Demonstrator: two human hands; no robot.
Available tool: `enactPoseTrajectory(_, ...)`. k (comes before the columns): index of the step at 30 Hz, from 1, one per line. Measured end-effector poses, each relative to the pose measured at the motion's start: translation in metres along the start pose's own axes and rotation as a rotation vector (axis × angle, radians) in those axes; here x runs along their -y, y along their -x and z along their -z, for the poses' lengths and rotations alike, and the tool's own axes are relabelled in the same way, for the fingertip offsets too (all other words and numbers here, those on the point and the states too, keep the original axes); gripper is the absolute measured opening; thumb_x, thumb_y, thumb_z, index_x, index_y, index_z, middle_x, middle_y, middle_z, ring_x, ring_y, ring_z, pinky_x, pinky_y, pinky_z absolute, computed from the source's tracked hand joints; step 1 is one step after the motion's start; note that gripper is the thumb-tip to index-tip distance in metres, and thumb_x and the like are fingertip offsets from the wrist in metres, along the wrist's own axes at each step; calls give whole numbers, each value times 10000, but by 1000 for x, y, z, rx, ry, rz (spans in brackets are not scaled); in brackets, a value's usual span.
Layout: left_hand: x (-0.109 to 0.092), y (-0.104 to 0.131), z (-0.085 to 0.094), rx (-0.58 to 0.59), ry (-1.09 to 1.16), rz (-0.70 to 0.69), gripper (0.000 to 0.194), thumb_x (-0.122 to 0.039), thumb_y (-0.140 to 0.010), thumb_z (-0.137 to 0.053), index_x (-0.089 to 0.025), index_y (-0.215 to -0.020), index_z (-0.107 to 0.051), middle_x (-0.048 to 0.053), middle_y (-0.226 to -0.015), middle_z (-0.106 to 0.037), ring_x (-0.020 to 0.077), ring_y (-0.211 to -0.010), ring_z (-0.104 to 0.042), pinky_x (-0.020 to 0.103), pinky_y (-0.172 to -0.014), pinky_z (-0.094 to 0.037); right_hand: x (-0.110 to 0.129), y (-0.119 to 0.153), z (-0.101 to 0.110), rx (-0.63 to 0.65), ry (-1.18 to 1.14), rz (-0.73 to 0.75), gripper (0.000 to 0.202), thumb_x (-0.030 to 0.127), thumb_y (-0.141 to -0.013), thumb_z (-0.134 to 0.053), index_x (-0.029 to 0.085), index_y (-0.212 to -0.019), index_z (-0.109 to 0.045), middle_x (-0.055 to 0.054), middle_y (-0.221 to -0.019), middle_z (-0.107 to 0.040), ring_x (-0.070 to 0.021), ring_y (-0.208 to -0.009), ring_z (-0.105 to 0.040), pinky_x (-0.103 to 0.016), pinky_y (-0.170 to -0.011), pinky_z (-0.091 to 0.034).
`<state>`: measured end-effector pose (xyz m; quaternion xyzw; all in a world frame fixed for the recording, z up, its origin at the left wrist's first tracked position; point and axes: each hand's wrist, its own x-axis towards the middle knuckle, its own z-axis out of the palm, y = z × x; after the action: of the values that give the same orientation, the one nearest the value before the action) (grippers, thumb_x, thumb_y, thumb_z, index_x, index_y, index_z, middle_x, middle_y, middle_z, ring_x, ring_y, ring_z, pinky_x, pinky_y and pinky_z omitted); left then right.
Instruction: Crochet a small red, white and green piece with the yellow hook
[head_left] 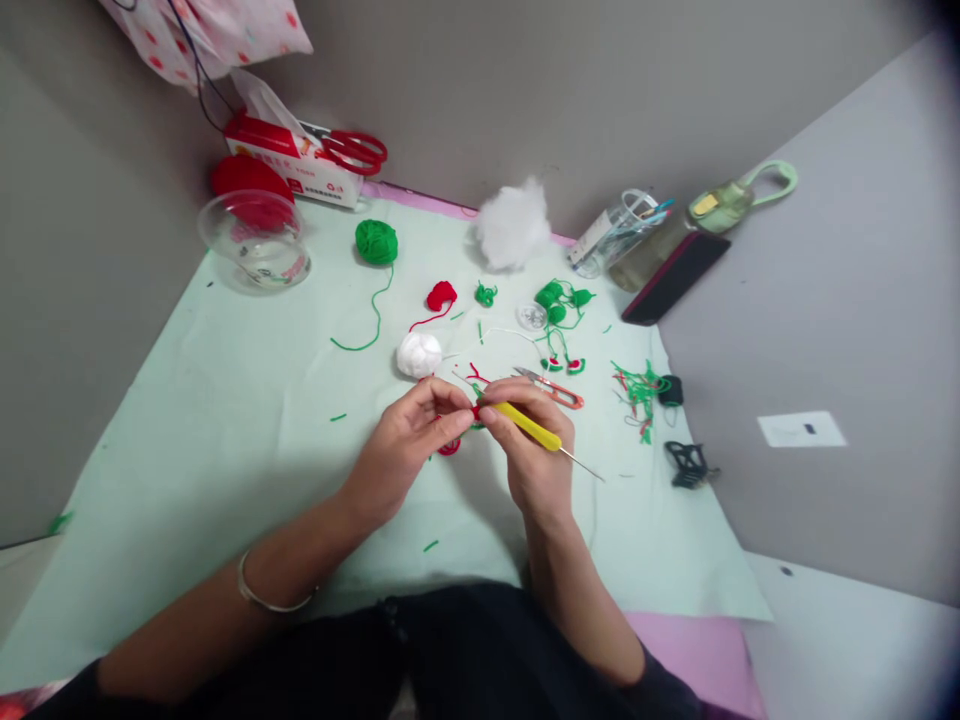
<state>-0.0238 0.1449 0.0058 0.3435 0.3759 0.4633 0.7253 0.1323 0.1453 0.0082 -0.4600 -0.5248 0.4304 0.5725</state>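
A yellow-handled crochet hook [531,426] lies across my right hand [541,475], its thin metal shaft sticking out past the palm. My left hand [394,445] is closed in a pinch on a small red and green crochet piece [476,410], mostly hidden by the fingers. The right thumb and fingertips meet it from the other side. Just beyond the left fingers sits a ball of white yarn [419,355]. Orange-handled thread snips [559,391] rest past the right hand. Below the fingertips a round red item [449,446] is partly covered.
Farther back are a green yarn ball [376,242], red yarn [441,295], white stuffing [513,228] and green crochet pieces [559,298]. Left stand a plastic tub [281,265] and tissue box [330,185] with red scissors [356,152]. Right are a pen cup [611,240], phone [675,278] and claw clip [688,464].
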Motion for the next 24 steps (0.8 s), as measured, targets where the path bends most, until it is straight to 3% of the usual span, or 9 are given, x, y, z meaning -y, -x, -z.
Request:
enactPoseTrajectory(5,1,-2,2,19,-30,31,174,-279,-841,-784,-196,-907,-646,3,-883,-634,151,-842,-572,291,-757,-457,1,1,-2,-3,-23,-57,117,161,-824,-799,274,-845,-778,11,-851,-724,-152,-814,-650,-283,-708,-515)
enactPoseTrajectory(12,5,-5,3,94,-3,63,166,-224,-792,-760,-185,-802,-599,-19,-810,-575,132,-783,-520,282,-750,-417,-3,0,-8,-110,-262,-373,132,182,-665,-799,214,-715,-681,38,-738,-649,-106,-649,-538,-242,-597,-429)
enactPoseTrajectory(15,7,-1,-1,133,-43,67,192,-201,-778,-764,-191,-785,-572,-34,-783,-539,123,-742,-490,276,-722,-395,-5,-4,-9,-171,-367,-445,165,195,-621,-786,208,-706,-645,57,-681,-587,-85,-588,-479,-229,-563,-399)
enactPoseTrajectory(19,8,2,-5,138,-49,94,209,-197,-777,-775,-193,-766,-566,-39,-762,-530,116,-699,-463,272,-692,-387,-5,-11,-2,-199,-417,-465,223,212,-618,-824,219,-759,-652,62,-682,-587,-82,-591,-490,-222,-579,-429)
enactPoseTrajectory(24,7,-1,-4,93,58,159,157,-240,-826,-778,-196,-964,-717,24,-970,-681,175,-956,-604,302,-894,-465,-3,-10,2,-130,-340,-358,181,268,-721,-841,242,-851,-718,41,-723,-647,-113,-628,-558,-275,-639,-508)
